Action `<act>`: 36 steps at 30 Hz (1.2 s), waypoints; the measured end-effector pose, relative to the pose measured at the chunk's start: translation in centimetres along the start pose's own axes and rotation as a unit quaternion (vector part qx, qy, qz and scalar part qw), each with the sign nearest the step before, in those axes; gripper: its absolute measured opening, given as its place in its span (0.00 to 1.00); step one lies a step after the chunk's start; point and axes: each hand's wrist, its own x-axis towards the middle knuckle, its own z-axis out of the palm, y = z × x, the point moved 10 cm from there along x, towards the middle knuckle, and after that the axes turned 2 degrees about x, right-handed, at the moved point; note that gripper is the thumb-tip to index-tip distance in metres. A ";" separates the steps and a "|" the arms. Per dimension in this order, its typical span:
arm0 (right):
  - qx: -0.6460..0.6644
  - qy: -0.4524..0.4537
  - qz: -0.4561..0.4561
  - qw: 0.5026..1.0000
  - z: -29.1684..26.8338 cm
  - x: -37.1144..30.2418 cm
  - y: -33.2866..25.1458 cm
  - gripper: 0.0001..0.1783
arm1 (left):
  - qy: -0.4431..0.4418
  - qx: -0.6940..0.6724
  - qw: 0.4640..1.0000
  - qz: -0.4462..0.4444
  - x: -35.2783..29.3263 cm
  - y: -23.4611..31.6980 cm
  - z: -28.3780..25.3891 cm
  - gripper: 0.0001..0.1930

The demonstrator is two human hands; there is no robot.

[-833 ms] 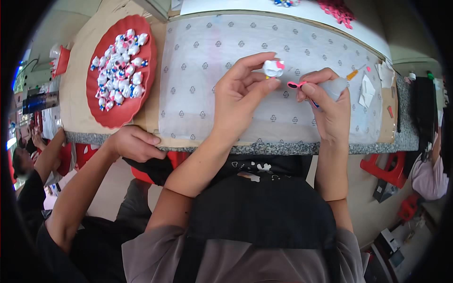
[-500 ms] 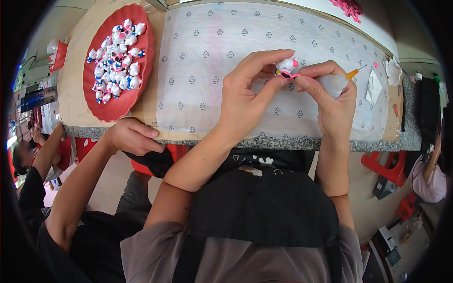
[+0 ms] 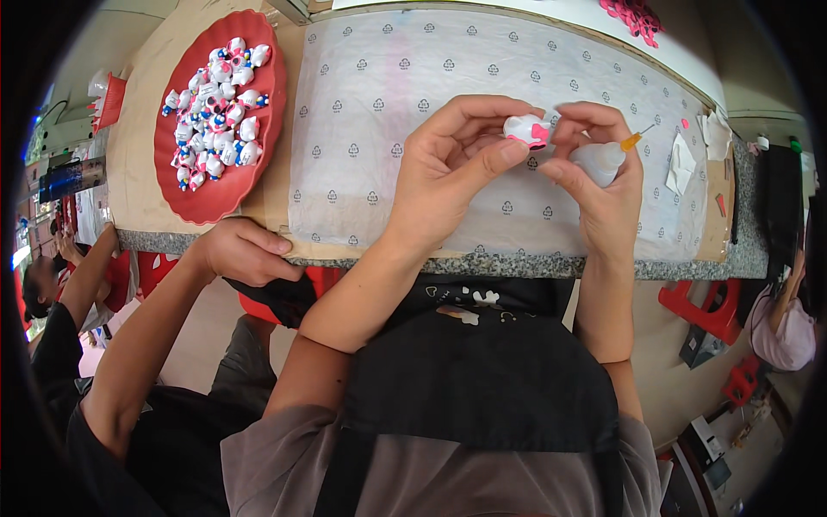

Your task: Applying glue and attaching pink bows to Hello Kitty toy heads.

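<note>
Between thumb and fingers my left hand (image 3: 448,168) pinches a small white figurine (image 3: 522,127) with pink parts and a dark patch on its lower side. My right hand (image 3: 607,185) is curled round a small translucent squeeze bottle (image 3: 598,160), which has an orange tip with a thin metal needle (image 3: 635,139) pointing away to the upper right. The thumb and forefinger of that hand are apart, a short gap from the figurine. Both hands are above the table, over a printed translucent sheet (image 3: 379,164).
A red scalloped tray (image 3: 263,164) with many white, blue and pink figurines stands at the left. Small pink pieces (image 3: 633,19) lie at the far right. White paper scraps (image 3: 680,162) are on the sheet's right side. Another person's hand (image 3: 250,250) rests on the table's front edge.
My right thumb and forefinger have come off the pink piece and opened away from the figurine. My left hand has turned the figurine. The bottle has tilted slightly.
</note>
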 end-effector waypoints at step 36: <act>-0.030 -0.045 0.086 0.995 -0.6 -0.7 2.3 0.10 | -0.099 -0.031 0.993 -0.064 0.0 -1.9 1.3 0.11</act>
